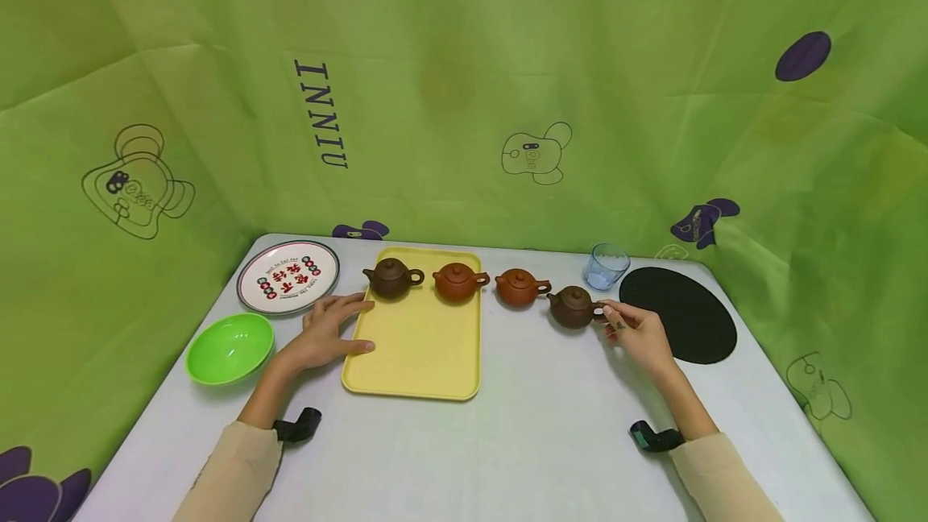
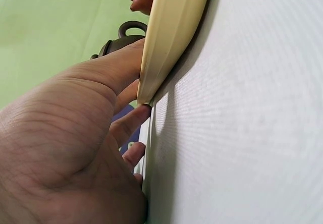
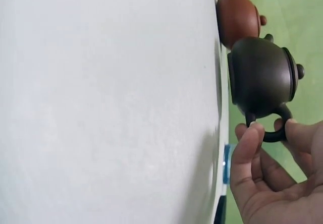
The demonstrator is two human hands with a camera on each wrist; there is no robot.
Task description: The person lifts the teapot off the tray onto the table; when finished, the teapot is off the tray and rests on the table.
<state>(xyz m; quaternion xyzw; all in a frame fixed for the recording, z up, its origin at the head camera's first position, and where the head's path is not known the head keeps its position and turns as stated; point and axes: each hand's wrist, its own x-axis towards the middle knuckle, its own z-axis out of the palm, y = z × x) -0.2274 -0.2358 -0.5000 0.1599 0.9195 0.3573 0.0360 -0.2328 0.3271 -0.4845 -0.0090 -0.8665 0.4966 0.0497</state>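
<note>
The worktop point(image 1: 551, 441) is pale grey, with green printed cloth point(image 1: 464, 87) hung behind and at both sides. On it lies a yellow tray point(image 1: 416, 361), and the left hand point(image 1: 326, 337) rests against the tray's left edge, fingers fairly straight, thumb along the near corner; the left wrist view shows the fingers pressed to the rim. Right of the tray lies a black oval mat point(image 1: 681, 314); at the far left stand a round printed plate point(image 1: 288, 276) and a green bowl point(image 1: 229, 348). Four small teapots stand in a row: a dark one point(image 1: 391, 278) and a reddish one point(image 1: 458, 282) already on the tray's far end, another reddish one point(image 1: 519, 287) just off it on the worktop, and a dark brown teapot point(image 1: 573, 306) further right. The right hand point(image 1: 638, 333) pinches that last teapot's loop handle between thumb and fingers. As I judge it, two pots are loaded and two remain outside. A small blue glass point(image 1: 606, 266) stands behind
</note>
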